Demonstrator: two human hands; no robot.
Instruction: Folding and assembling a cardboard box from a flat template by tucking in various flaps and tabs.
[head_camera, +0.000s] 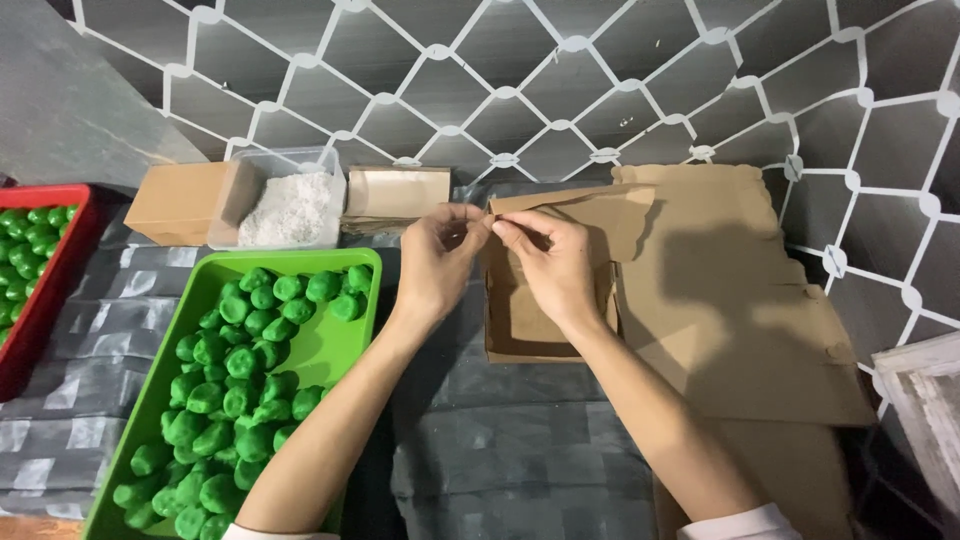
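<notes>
We are in the middle of folding a small brown cardboard box (530, 320) into shape: its base already stands open on the grey patterned surface (520, 450), just right of the green tray (362, 262) of round green sweets (240, 370). Our left hand (435, 262) and right hand (548, 265) meet over the box's far edge, the fingertips of both pinched on the top flap (580, 205), which juts up and to the right. We judge the next move needs that flap creased along its fold and pressed down or tucked in, with both pinches kept firm so the thin card does not spring back. The box is plain, unprinted kraft card, shallow and roughly square, its inside in shadow. More flat cardboard blanks (740, 300) lie beside it on the right.
</notes>
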